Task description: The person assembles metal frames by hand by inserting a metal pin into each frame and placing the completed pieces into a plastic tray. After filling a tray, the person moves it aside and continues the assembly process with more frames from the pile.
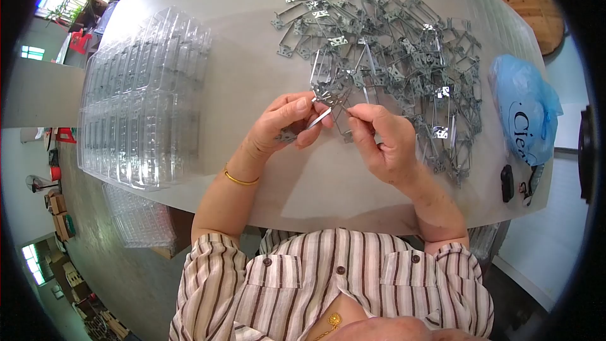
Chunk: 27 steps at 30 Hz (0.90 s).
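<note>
My left hand [287,120] is closed around metal brackets [319,118], which stick out past the thumb and fingers. Thumb and forefinger of my right hand [385,142] pinch the end of a thin metal bracket [341,113] just right of the left fingertips. How many brackets are in the left hand cannot be made out. Beyond both hands spreads a tangled pile of grey metal brackets [404,57], long narrow frames with plates at their ends. Its near edge reaches right up to my fingers.
Clear plastic trays [145,101] with rows of compartments stand at the left of the table [252,57]. More clear trays [139,215] are lower down at the left. A blue plastic bag [524,107] and a small black object [507,183] lie on the right.
</note>
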Each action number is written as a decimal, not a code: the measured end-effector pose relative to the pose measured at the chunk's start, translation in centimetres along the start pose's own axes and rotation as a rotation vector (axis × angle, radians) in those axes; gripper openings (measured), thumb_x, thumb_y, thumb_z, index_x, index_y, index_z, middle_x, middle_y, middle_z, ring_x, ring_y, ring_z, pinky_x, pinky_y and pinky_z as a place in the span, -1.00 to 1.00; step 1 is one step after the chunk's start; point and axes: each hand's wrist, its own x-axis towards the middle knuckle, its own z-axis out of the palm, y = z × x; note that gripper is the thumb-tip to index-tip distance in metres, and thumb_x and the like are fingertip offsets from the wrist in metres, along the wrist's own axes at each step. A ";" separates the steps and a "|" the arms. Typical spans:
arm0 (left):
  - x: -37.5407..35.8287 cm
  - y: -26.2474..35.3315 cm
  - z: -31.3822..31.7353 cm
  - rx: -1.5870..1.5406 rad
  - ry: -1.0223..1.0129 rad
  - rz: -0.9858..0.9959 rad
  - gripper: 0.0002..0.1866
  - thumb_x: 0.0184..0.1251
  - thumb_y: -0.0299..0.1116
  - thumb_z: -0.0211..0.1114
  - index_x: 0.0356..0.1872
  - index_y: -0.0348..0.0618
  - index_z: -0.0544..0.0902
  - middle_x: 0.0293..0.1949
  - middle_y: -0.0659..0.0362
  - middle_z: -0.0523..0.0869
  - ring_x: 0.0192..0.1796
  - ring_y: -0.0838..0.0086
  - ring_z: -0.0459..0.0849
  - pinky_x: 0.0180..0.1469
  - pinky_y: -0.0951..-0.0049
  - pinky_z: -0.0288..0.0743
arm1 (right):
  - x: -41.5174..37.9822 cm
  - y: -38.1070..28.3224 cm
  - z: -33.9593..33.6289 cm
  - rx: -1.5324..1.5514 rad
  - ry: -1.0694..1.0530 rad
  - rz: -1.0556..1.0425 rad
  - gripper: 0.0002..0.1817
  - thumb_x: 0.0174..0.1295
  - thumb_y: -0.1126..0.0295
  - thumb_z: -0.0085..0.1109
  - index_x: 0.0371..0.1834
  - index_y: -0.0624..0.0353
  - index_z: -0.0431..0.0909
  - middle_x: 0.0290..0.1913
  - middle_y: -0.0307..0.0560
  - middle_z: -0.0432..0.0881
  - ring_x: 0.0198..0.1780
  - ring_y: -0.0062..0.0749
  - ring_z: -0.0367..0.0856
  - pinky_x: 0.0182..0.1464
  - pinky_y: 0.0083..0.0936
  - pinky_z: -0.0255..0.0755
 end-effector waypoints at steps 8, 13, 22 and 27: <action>0.1 0.2 0.1 0.129 0.029 -0.046 -0.58 0.50 -0.03 0.27 -0.13 -0.27 0.66 -0.55 0.29 0.54 -0.53 0.66 0.40 -0.51 0.60 0.18 | 0.1 -0.7 0.2 -0.038 -0.014 0.036 -0.83 0.26 0.62 0.29 -0.13 0.20 0.57 -0.52 -0.09 0.61 -0.60 -0.37 0.57 -0.53 -0.46 0.40; 0.4 0.1 0.4 0.252 0.035 -0.018 -0.51 0.42 0.05 0.33 -0.11 -0.29 0.66 -0.54 0.34 0.51 -0.55 0.68 0.36 -0.51 0.61 0.13 | -0.3 -1.0 0.4 -0.004 -0.033 0.120 -0.87 0.29 0.60 0.28 -0.16 0.20 0.57 -0.54 -0.11 0.59 -0.61 -0.47 0.55 -0.53 -0.49 0.38; 0.4 0.2 0.6 0.342 0.045 -0.008 -0.46 0.33 0.09 0.43 -0.10 -0.29 0.65 -0.57 0.38 0.44 -0.55 0.71 0.28 -0.51 0.61 0.03 | -0.2 -2.2 -0.4 0.293 -0.132 0.520 -0.98 0.39 0.55 0.20 -0.18 0.22 0.57 -0.56 -0.34 0.50 -0.55 -0.80 0.37 -0.54 -0.65 0.23; 0.2 0.1 0.5 0.386 0.061 0.023 -0.46 0.36 0.10 0.41 -0.11 -0.30 0.66 -0.58 0.38 0.44 -0.55 0.71 0.28 -0.51 0.60 0.03 | 0.5 -2.2 -1.2 0.477 -0.235 0.629 -0.96 0.43 0.50 0.16 -0.20 0.22 0.56 -0.56 -0.42 0.45 -0.53 -0.82 0.35 -0.51 -0.68 0.21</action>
